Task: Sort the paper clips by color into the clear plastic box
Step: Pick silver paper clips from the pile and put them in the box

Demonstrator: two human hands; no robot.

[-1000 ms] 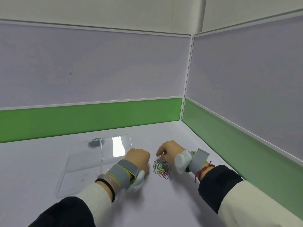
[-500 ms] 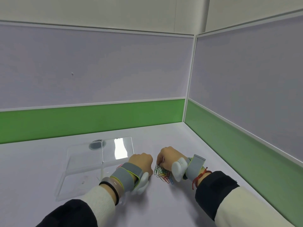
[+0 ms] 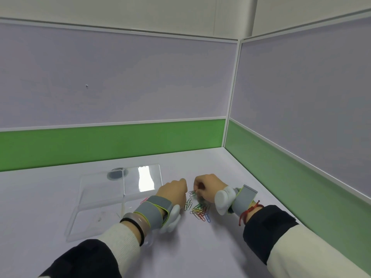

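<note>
the right hand (image 3: 208, 187) pinched at the small pile of coloured wire paper clips (image 3: 199, 210) near the clear plastic box (image 3: 96, 199); whether it held 1 was unclear. the left hand (image 3: 174, 191) was curled, grip hidden. tangled clips could lift together, mixing colours.

Bright, even light with only faint shadows. A white glare patch sits on the clear plastic box (image 3: 149, 178). Wide-angle distortion bends the partition edges; detail is slightly soft.
</note>
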